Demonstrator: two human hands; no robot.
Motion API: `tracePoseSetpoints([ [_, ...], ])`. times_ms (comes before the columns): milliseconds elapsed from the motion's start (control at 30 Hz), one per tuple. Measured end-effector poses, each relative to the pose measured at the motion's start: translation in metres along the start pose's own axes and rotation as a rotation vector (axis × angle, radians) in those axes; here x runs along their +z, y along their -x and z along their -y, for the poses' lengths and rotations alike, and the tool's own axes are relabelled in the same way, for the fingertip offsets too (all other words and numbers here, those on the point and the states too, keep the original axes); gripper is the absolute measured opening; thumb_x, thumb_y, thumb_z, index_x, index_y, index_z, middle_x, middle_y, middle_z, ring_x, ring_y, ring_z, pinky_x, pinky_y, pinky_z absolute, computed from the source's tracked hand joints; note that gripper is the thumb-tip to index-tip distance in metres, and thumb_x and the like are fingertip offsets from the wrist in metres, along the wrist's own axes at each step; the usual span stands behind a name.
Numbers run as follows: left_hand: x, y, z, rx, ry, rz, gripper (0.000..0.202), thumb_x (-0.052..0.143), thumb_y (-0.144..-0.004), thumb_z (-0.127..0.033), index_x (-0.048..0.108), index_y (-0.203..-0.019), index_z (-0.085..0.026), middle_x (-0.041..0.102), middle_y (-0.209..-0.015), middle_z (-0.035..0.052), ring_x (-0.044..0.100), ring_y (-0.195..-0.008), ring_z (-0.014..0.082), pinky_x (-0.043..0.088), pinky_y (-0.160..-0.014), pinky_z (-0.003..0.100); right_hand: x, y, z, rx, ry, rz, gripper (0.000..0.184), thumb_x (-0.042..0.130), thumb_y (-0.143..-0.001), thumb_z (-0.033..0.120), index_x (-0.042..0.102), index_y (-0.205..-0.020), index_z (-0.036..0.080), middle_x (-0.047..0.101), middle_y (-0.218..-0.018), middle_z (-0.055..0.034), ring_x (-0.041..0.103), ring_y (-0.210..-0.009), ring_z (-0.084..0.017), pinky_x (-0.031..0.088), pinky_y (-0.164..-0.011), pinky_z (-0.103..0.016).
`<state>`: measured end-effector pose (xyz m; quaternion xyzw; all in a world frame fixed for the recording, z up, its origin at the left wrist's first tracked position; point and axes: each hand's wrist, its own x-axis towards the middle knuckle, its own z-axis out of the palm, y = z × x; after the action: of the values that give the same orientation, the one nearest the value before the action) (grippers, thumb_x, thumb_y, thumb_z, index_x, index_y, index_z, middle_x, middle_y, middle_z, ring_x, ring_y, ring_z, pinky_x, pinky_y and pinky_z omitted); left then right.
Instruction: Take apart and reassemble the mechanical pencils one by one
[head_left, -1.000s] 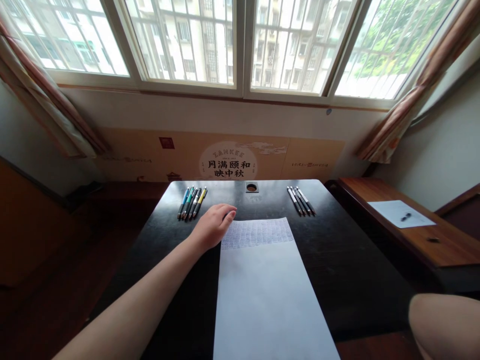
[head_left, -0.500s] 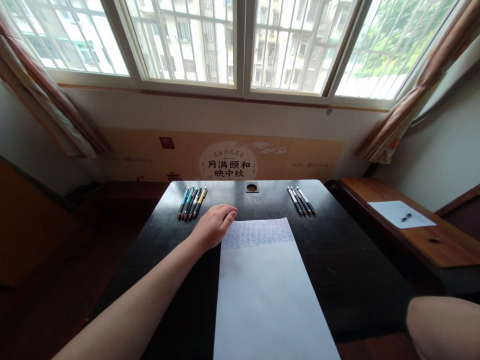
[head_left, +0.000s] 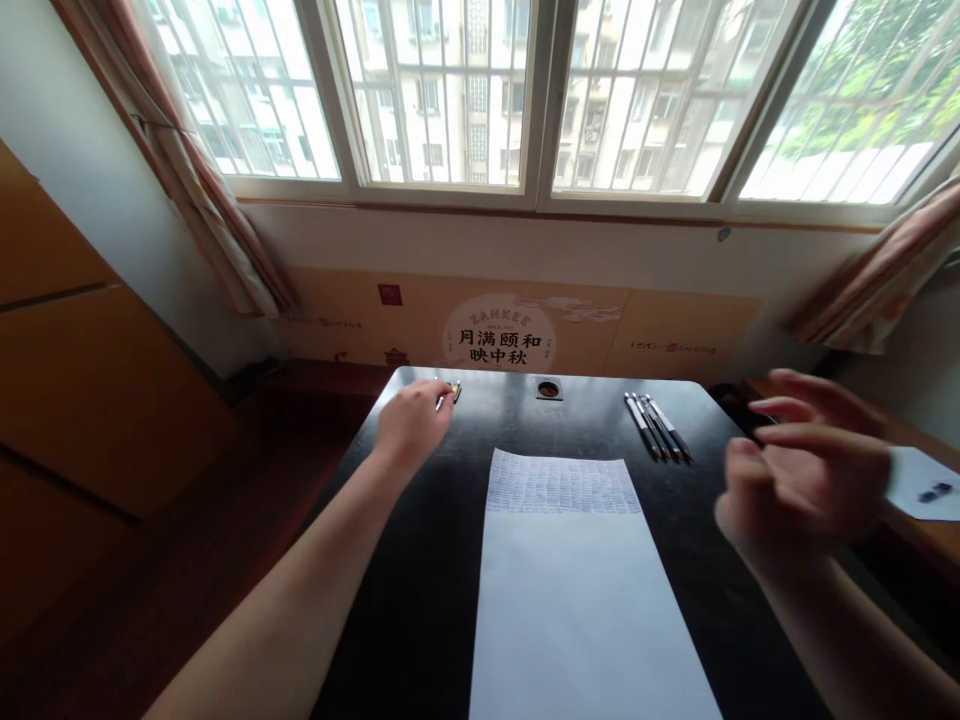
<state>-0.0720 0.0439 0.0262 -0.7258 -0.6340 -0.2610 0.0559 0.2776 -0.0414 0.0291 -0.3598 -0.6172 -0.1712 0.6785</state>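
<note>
The person's left hand (head_left: 416,418) is at the far left of the dark tabletop (head_left: 420,560), its curled fingers over a few pens (head_left: 457,390) close to the back edge. The hand hides most of them, so whether it is gripping one cannot be told. The right hand (head_left: 814,470) is raised in the air on the right side, blurred, with its fingers loosely bent and partly spread; nothing can be made out in it.

Between the two arms lies a long sheet of paper (head_left: 577,610), a band of small blue marks across its far end and its near end cut off by the bottom of the view. Its far edge falls well short of the tabletop's back edge, where a round hole (head_left: 548,390) is set. A strip of tabletop runs along each long side of the sheet, leaving room to move. Beyond its far right corner, a row of pens with pale barrels (head_left: 667,425) lies slantwise, near the tabletop's right edge.
</note>
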Motion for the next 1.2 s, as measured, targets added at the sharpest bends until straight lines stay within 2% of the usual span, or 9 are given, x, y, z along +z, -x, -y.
tracePoseSetpoints([
  [67, -0.005, -0.009, 0.019, -0.149, -0.067, 0.013, 0.026, 0.05, -0.093, -0.035, 0.072, -0.098, -0.021, 0.074, -0.103, 0.0081, 0.068, -0.095, 0.0265, 0.051, -0.08, 0.032, 0.014, 0.014, -0.004, 0.018, -0.016, 0.065, 0.007, 0.063, -0.087, 0.027, 0.059, -0.093, 0.028, 0.065, -0.116, -0.0082, 0.063, -0.103, -0.031, 0.054, -0.087, -0.053],
  [133, -0.006, -0.015, 0.034, -0.257, -0.092, 0.075, 0.027, 0.05, -0.092, -0.039, 0.07, -0.092, -0.021, 0.074, -0.1, 0.0092, 0.068, -0.093, 0.0275, 0.05, -0.077, 0.032, 0.024, 0.03, -0.009, 0.117, -0.037, 0.207, 0.005, 0.06, -0.087, 0.023, 0.061, -0.09, 0.027, 0.066, -0.111, -0.0087, 0.064, -0.104, -0.031, 0.053, -0.091, -0.055],
  [267, 0.003, -0.018, 0.046, -0.333, -0.112, 0.203, 0.032, 0.046, -0.091, -0.047, 0.065, -0.088, -0.023, 0.074, -0.096, 0.0109, 0.068, -0.094, 0.0308, 0.049, -0.072, 0.035, 0.031, 0.056, -0.014, 0.327, -0.164, 0.362, 0.013, 0.057, -0.087, 0.015, 0.065, -0.081, 0.025, 0.068, -0.105, -0.0084, 0.066, -0.101, -0.029, 0.054, -0.089, -0.051],
  [367, 0.009, -0.016, 0.044, -0.333, -0.111, 0.253, 0.033, 0.047, -0.089, -0.051, 0.064, -0.086, -0.023, 0.073, -0.092, 0.0111, 0.068, -0.089, 0.0309, 0.049, -0.068, 0.034, 0.031, 0.063, -0.013, 0.43, -0.234, 0.394, 0.017, 0.056, -0.086, 0.013, 0.066, -0.079, 0.024, 0.068, -0.1, -0.0083, 0.066, -0.096, -0.027, 0.056, -0.082, -0.045],
  [533, 0.013, -0.016, 0.046, -0.333, -0.102, 0.334, 0.043, 0.047, -0.085, -0.062, 0.063, -0.086, -0.023, 0.073, -0.088, 0.0111, 0.068, -0.085, 0.0305, 0.048, -0.064, 0.034, 0.029, 0.058, -0.011, 0.471, -0.257, 0.385, 0.019, 0.055, -0.085, 0.011, 0.066, -0.075, 0.023, 0.068, -0.097, -0.0076, 0.066, -0.093, -0.026, 0.054, -0.081, -0.042],
  [667, 0.016, -0.018, 0.046, -0.35, -0.135, 0.367, 0.038, 0.048, -0.085, -0.059, 0.063, -0.09, -0.024, 0.073, -0.094, 0.0091, 0.067, -0.089, 0.03, 0.047, -0.066, 0.033, 0.029, 0.055, -0.01, 0.52, -0.289, 0.353, 0.019, 0.055, -0.084, 0.009, 0.066, -0.074, 0.022, 0.067, -0.095, -0.0064, 0.064, -0.093, -0.023, 0.053, -0.083, -0.04],
  [867, 0.018, -0.023, 0.042, -0.378, -0.18, 0.351, 0.029, 0.049, -0.083, -0.046, 0.065, -0.093, -0.023, 0.073, -0.099, 0.0114, 0.067, -0.092, 0.0322, 0.044, -0.063, 0.034, 0.031, 0.053, -0.01, 0.54, -0.326, 0.349, 0.021, 0.054, -0.083, 0.006, 0.065, -0.073, 0.02, 0.066, -0.093, -0.0059, 0.063, -0.092, -0.022, 0.05, -0.083, -0.038],
  [1000, 0.02, -0.026, 0.046, -0.42, -0.133, 0.326, 0.028, 0.05, -0.08, -0.043, 0.068, -0.088, -0.022, 0.073, -0.096, 0.0126, 0.067, -0.088, 0.0323, 0.042, -0.061, 0.033, 0.03, 0.051, -0.01, 0.547, -0.328, 0.357, 0.021, 0.054, -0.083, 0.006, 0.065, -0.073, 0.02, 0.066, -0.092, -0.0057, 0.063, -0.091, -0.022, 0.05, -0.082, -0.038],
  [1200, 0.017, -0.025, 0.048, -0.406, -0.029, 0.11, 0.027, 0.047, -0.082, -0.037, 0.066, -0.081, -0.02, 0.071, -0.082, 0.0122, 0.064, -0.078, 0.0288, 0.038, -0.058, 0.031, 0.029, 0.05, -0.011, 0.561, -0.343, 0.36, 0.021, 0.053, -0.083, 0.005, 0.065, -0.073, 0.02, 0.066, -0.09, -0.0048, 0.063, -0.088, -0.021, 0.05, -0.081, -0.036],
])
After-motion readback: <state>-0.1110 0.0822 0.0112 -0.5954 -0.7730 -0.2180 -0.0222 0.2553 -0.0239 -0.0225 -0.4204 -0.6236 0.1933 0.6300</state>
